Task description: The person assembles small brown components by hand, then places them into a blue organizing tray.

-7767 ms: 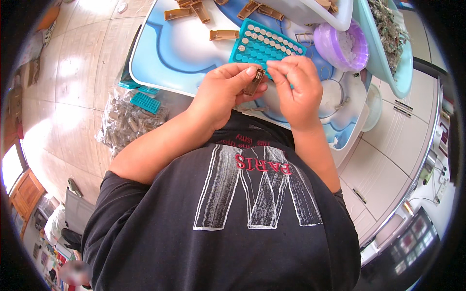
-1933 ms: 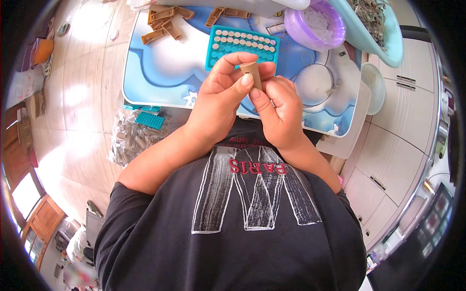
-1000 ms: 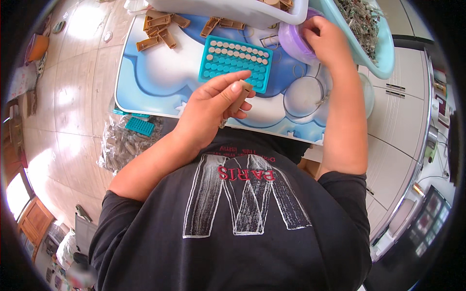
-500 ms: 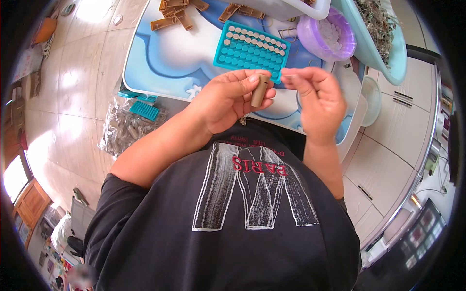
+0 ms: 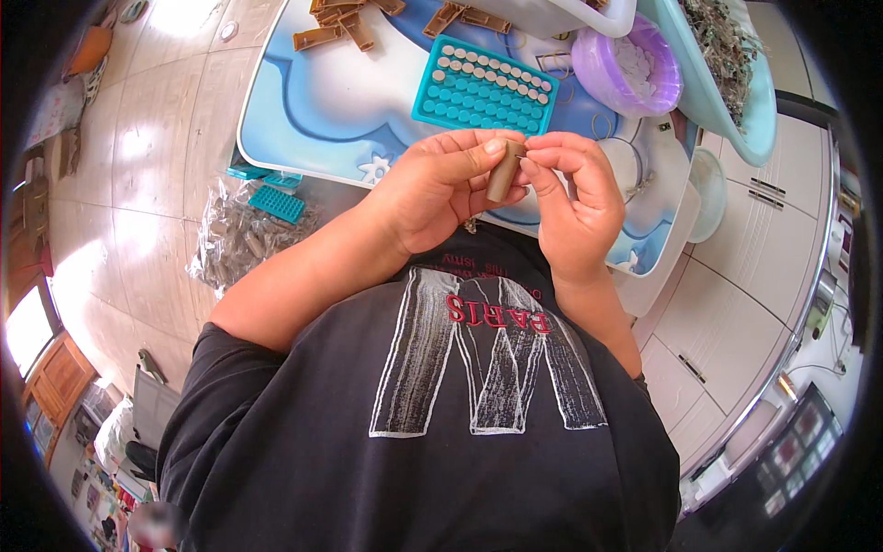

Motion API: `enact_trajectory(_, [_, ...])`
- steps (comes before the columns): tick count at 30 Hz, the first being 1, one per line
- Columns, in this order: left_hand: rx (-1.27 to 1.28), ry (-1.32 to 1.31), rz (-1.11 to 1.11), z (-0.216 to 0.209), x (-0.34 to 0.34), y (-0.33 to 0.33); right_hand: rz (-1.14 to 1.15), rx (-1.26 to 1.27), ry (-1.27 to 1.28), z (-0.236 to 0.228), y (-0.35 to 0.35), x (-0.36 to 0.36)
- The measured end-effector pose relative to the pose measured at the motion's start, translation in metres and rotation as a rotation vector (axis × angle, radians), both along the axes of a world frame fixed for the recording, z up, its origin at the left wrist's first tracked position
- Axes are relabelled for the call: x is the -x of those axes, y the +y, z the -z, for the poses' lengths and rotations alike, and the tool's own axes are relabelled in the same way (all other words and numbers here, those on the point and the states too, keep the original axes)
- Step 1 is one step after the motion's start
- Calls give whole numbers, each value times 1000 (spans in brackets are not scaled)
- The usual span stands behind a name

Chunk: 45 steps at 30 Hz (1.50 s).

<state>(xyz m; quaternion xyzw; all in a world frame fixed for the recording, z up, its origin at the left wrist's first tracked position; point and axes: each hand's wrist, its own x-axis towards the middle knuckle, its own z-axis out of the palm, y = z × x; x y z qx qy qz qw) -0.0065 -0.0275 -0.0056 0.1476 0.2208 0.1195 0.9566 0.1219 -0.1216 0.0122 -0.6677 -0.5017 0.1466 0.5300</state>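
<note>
My left hand [image 5: 441,179] is closed around a brown plastic tube [image 5: 503,177], holding it tilted above the table's near edge. At the tube's upper right side, the thumb and fingertips of my right hand [image 5: 579,193] pinch together. A tiny thin piece seems to show between them, too small to name. Just beyond both hands lies a teal tray [image 5: 420,109] with rows of round pockets. Pale round discs [image 5: 492,72] fill its far rows, and the near rows show only teal.
Brown plastic pieces [image 5: 357,32] lie at the back of the blue-and-white table [image 5: 322,97]. Back right are a white bin [image 5: 552,20], a purple bowl [image 5: 586,74] of whitish pieces and a pale teal basin [image 5: 758,133]. A clear bag [image 5: 219,244] sits at lower left.
My right hand has come left and its fingertips have met the tube's side. My left hand keeps its hold on the tube. The view has shifted slightly.
</note>
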Motion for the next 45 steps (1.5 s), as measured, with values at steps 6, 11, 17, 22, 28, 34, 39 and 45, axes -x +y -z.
enact_trajectory(6, [-3, 46, -26, -1, 1, -2, -11, 13, -83, -2, 3, 2])
enact_trajectory(11, [9, 48, -13, -6, 1, 0, -15, -5, -144, -4, 1, 0])
enact_trajectory(17, [-9, 53, -18, -4, 1, -3, -3, -19, -150, -4, 3, 3])
enact_trajectory(22, [-24, 83, -20, -4, 0, -2, -5, -22, -196, -5, 3, 2])
enact_trajectory(28, [-32, 85, -33, -2, -1, -4, -22, -50, -266, -2, 3, -1])
enact_trajectory(34, [-67, 128, -53, -1, 0, -5, -48, -67, -264, 0, 3, -1])
enact_trajectory(39, [-88, 158, 60, -2, 4, 1, -142, 48, -144, -7, 2, -4])
enact_trajectory(45, [-124, 73, 241, -15, 6, 7, -282, 125, 198, -14, -11, -18])
